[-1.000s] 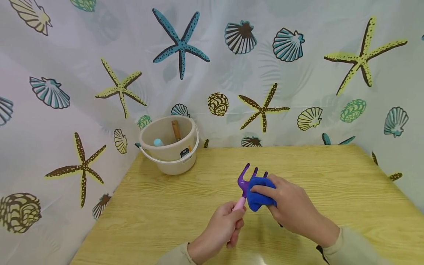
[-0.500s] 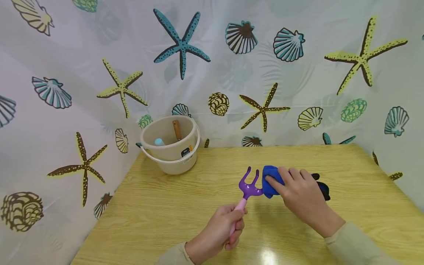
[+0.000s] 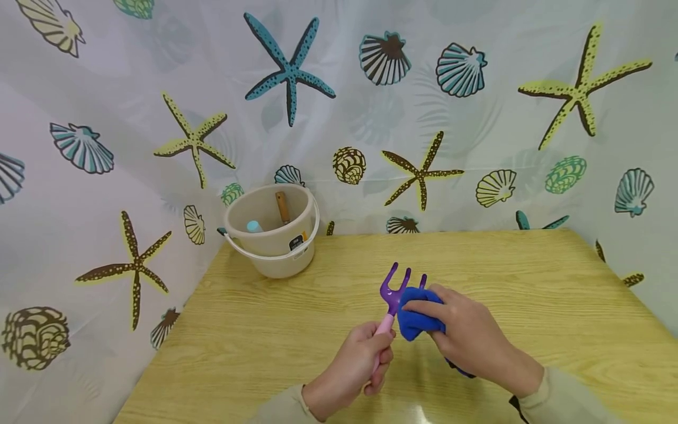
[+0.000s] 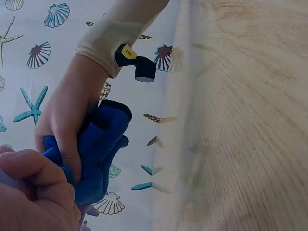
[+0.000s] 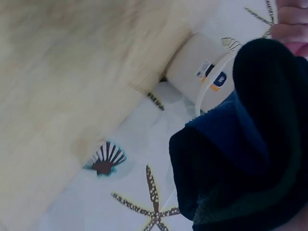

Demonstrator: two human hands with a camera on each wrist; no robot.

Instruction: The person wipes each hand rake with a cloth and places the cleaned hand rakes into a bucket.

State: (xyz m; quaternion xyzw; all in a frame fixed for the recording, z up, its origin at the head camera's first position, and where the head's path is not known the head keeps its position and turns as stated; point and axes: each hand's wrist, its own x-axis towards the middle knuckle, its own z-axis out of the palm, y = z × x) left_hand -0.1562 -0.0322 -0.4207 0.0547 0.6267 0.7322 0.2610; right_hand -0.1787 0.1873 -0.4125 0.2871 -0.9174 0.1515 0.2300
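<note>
In the head view my left hand [image 3: 354, 365] grips the pink handle of a small purple hand fork [image 3: 391, 294], its prongs pointing up and away. My right hand [image 3: 471, 335] holds a bunched blue cloth [image 3: 415, 318] against the fork's right side, thumb and fingers closed on the fabric. The cloth covers the lower part of the right prong. The left wrist view shows folds of the cloth [image 4: 103, 144] hanging from the right hand [image 4: 65, 122], close beside the curled left fingers [image 4: 43, 173]. Dark folds of cloth [image 5: 240, 159] fill much of the right wrist view.
A beige bucket [image 3: 281, 256] with a white handle stands at the table's back left. Inside are a wooden-handled tool [image 3: 282, 207] and something with a light blue top [image 3: 254, 227]. The wooden table [image 3: 254, 353] meets a curtain [image 3: 339, 88] printed with shells and starfish.
The right hand and cloth swung out right past the outer prong, then came back left onto the fork. The left hand keeps its grip, and the fork has turned slightly.
</note>
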